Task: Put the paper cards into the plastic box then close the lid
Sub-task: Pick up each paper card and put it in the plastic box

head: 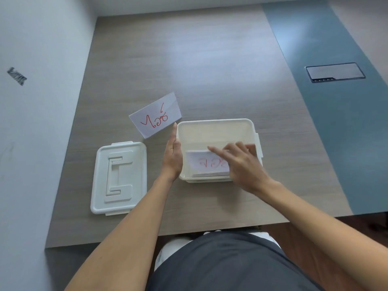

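An open white plastic box (216, 124) stands in the middle of the wooden table. Inside it, against the near wall, a white paper card (201, 162) with red writing leans on a small stack. My right hand (241, 162) is over the box's right side, fingers touching that card's top edge. My left hand (173, 154) rests flat against the box's left outer wall, fingers straight. Another white card (155, 115) with red writing lies on the table just left of the box's far corner. The white lid (118, 178) lies flat to the left.
A grey wall (37, 101) runs along the table's left side. A dark strip with a recessed socket panel (334, 72) is at the right. The table's near edge (168, 234) is close to my body.
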